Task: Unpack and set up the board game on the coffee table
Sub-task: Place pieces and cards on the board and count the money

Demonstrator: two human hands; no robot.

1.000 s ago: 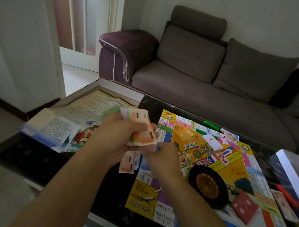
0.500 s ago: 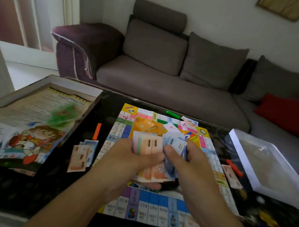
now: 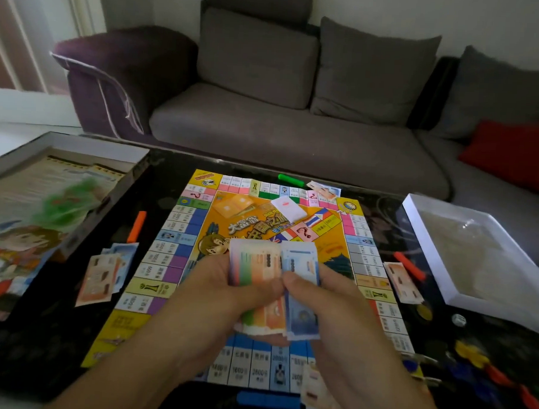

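The game board (image 3: 180,237) lies unfolded on the black coffee table (image 3: 33,342). Over its middle my left hand (image 3: 215,294) grips a stack of orange and green play money (image 3: 253,265), thumb across the top. My right hand (image 3: 328,302) pinches a blue banknote (image 3: 301,261) against that stack. Small piles of notes lie left of the board (image 3: 101,274), right of it (image 3: 402,282), at its far edge (image 3: 323,189) and at the near right (image 3: 318,395). A white card deck (image 3: 288,206) rests on the board.
The box lid (image 3: 30,212) with rule sheets and a green bag sits at the left; the white box tray (image 3: 464,243) at the right. Orange (image 3: 136,226), red (image 3: 409,266), green (image 3: 291,180) and blue (image 3: 269,400) sticks ring the board. Coloured tokens (image 3: 483,368) lie near right. A sofa (image 3: 296,134) stands behind.
My view swung right from the box lid to the board's centre. Both hands moved with the money stack over the board, and the right hand now pinches a blue note beside the stack.
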